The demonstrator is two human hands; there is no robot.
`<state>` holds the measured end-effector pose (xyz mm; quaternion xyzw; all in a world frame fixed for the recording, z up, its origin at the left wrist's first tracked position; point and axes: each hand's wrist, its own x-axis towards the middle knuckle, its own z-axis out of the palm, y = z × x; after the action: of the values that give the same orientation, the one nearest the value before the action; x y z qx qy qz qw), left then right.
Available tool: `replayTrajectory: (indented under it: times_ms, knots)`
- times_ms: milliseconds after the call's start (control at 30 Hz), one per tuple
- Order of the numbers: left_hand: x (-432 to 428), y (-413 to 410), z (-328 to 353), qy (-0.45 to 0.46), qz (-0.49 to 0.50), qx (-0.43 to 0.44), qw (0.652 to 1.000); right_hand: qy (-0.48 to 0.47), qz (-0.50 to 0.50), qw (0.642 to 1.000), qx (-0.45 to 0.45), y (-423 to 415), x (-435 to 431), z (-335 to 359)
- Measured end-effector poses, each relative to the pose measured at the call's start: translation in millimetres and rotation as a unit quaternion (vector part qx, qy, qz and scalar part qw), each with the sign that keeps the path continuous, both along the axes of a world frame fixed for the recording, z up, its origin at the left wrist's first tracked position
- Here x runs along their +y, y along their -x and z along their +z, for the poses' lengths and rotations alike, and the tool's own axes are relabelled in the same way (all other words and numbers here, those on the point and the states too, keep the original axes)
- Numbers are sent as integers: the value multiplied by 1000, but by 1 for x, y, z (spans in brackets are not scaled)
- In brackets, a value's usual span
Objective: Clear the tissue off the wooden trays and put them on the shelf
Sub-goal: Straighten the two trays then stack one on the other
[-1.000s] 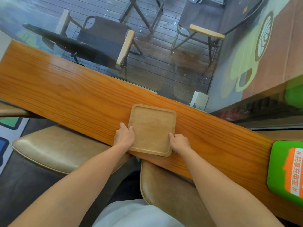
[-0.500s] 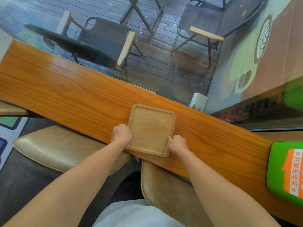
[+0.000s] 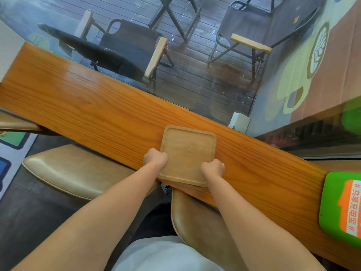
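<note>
A square, light wooden tray lies on the long orange-brown wooden counter, near its front edge. A second tray edge shows just beneath it at the front, so they look stacked. My left hand grips the tray's left side near the front corner. On the opposite side, my right hand grips the front right corner. No tissue is visible on the tray.
Two tan padded stools stand under the counter in front of me. A green and orange box sits on the counter at the right. Beyond the counter, a window shows folding chairs on a dark deck. A small white box stands behind the tray.
Both hands have closed tighter on the tray's sides and the tray has slid slightly toward the counter's front edge.
</note>
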<state>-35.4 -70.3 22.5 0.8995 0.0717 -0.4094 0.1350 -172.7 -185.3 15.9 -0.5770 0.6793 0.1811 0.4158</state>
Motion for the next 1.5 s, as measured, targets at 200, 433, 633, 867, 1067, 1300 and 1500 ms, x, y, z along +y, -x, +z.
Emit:
replayTrajectory:
  times_ms: [200,433,633,867,1067,1300,1500]
  knots:
    - [-5,36,4,82,86,91,989,-6,-51,999,1,37,-31,2]
    - [-9,100,0,130,119,128,976,18,-47,999,21,94,-39,9]
    - [-12,109,3,129,125,125,976,-9,-50,999,-7,123,-35,8]
    - [-24,121,7,168,188,145,957,-80,-174,980,-44,139,-32,11]
    - [-31,129,11,188,193,143,952,-93,-229,965,-82,158,-40,10]
    - [-40,136,10,207,182,164,947,-117,-288,939,-150,176,-37,13]
    - [-41,158,17,243,180,202,932,-166,-329,904,-216,196,-36,22]
